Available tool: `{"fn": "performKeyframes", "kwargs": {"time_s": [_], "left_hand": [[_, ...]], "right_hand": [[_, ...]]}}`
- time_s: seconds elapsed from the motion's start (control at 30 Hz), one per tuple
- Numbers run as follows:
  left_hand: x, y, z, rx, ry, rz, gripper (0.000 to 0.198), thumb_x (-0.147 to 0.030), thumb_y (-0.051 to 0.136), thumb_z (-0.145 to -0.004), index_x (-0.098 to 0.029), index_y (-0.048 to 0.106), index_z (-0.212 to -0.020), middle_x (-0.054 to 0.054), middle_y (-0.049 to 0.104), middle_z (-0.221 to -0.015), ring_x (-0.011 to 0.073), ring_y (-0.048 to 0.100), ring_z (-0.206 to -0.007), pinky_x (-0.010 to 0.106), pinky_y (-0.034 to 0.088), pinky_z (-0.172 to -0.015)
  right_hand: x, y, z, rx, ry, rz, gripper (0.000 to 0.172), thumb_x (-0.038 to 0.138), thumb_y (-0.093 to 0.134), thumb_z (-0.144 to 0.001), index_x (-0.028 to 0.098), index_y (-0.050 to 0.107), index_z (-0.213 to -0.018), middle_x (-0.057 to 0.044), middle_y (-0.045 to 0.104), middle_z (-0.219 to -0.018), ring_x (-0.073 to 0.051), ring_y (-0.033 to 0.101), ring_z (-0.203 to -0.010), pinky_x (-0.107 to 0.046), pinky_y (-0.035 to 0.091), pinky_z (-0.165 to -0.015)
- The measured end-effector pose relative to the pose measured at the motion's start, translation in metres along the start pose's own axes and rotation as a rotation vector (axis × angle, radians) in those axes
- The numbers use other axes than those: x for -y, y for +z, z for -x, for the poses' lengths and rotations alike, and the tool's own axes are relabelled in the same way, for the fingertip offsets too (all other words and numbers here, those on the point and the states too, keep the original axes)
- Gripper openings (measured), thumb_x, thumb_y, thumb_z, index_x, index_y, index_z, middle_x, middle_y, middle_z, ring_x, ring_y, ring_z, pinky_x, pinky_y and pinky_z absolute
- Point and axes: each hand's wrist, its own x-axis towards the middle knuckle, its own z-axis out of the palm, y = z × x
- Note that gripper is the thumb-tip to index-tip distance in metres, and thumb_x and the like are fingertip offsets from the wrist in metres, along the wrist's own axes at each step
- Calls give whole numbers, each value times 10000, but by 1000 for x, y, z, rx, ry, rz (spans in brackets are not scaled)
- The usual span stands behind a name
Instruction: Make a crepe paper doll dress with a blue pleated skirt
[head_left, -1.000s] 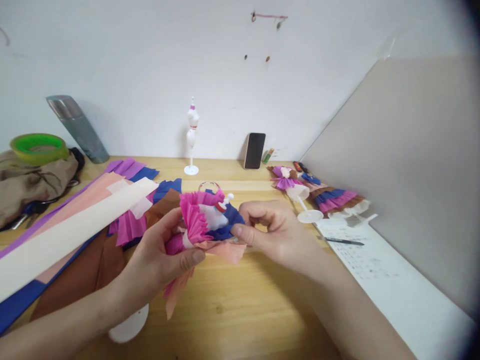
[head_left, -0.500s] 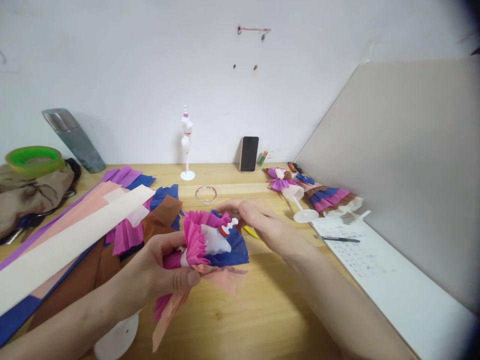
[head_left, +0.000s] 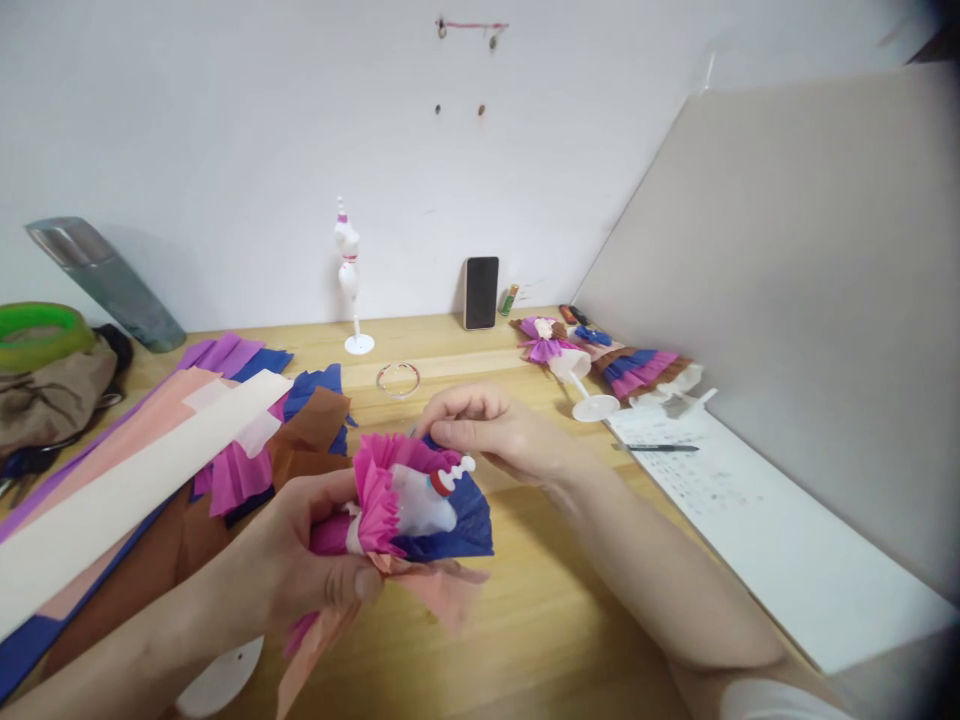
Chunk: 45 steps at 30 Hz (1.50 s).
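Observation:
My left hand (head_left: 322,545) grips a small white mannequin (head_left: 424,500) lying tilted, its knobbed neck with a red band pointing right and away. Ruffled pink crepe paper (head_left: 377,490) wraps its waist, tied with a whitish strip. Blue crepe paper (head_left: 469,520) fans out behind the bust, and peach crepe paper (head_left: 450,590) hangs below. My right hand (head_left: 480,430) is closed, thumb against fingers, at the far edge of the blue paper. What lies inside its curled fingers is mostly hidden. The mannequin's round white base (head_left: 223,678) shows under my left forearm.
Crepe paper strips (head_left: 142,470) pile up at left, near a flask (head_left: 112,285) and green tape roll (head_left: 37,335). A bare mannequin (head_left: 349,270), bracelet (head_left: 398,380) and phone (head_left: 481,293) stand or lie behind. At right are dressed mannequins (head_left: 551,345), a pen (head_left: 664,448) and paper sheet (head_left: 780,560).
My right hand has moved left and curled its fingers at the blue paper's far edge. A yellow thing under it no longer shows. The view has shifted slightly; my left hand keeps its hold.

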Motion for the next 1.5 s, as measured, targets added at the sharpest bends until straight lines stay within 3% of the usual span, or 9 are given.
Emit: {"fn": "performKeyframes", "kwargs": {"time_s": [0.1,0.27,0.47,0.63,0.87,1.07,1.17,1.3,1.5], "left_hand": [[-2,0,1,44,-19,10,502,-444,865,-617,-180,754,-1030,58,729,-856,189,644,-766,233,493,-683],[-4,-1,2,102,-4,24,465,-439,855,-634,-179,765,-1009,53,745,-852,234,676,-816,263,517,-732],[-6,-8,1,-101,87,6,367,-378,857,-649,-204,782,-963,25,759,-885,225,674,-874,273,510,-820],[-7,-8,-4,-88,77,11,414,-385,870,-623,-182,791,-974,67,758,-876,240,677,-839,316,523,-798],[-10,-4,-3,-159,38,34,423,-381,891,-592,-184,793,-953,65,756,-880,208,664,-799,285,515,-759],[-9,-5,-2,-146,42,53,433,-402,901,-569,-178,793,-924,63,752,-845,219,672,-831,288,522,-780],[-8,-9,-2,-112,62,65,482,-429,902,-558,-182,787,-955,71,759,-862,234,683,-859,301,526,-812],[-6,-12,-4,-49,88,21,489,-430,879,-602,-186,773,-1013,82,762,-900,255,687,-881,330,529,-833],[-6,-11,-4,-137,124,-47,395,-410,873,-615,-183,788,-927,51,763,-874,236,681,-846,297,527,-800]], "right_hand": [[3,0,-1,-17,23,-42,246,341,752,-687,123,665,-762,34,578,-532,-64,479,-474,-192,351,-476],[3,0,-2,17,45,-68,166,269,712,-667,127,627,-682,51,540,-452,-56,452,-417,-177,318,-428],[3,4,-2,-64,-16,-18,215,299,692,-700,141,570,-620,68,495,-424,-34,380,-384,-174,268,-414],[6,10,2,-153,-38,75,231,327,715,-693,145,579,-654,64,496,-478,-45,403,-417,-172,281,-415],[11,9,9,-187,-140,136,257,389,695,-772,145,620,-738,37,529,-588,-64,457,-499,-193,356,-474],[7,-3,6,-32,-120,74,354,456,712,-775,142,687,-935,-4,611,-771,-82,507,-612,-202,415,-550],[2,-7,3,38,-143,31,408,484,713,-770,135,689,-980,-7,618,-761,-81,506,-593,-205,400,-539],[0,-2,1,19,-98,89,349,434,757,-739,132,674,-892,31,565,-639,-71,471,-551,-191,356,-507],[-2,7,1,-92,-45,149,291,400,744,-730,148,604,-688,43,562,-563,-61,473,-470,-189,363,-456]]}}
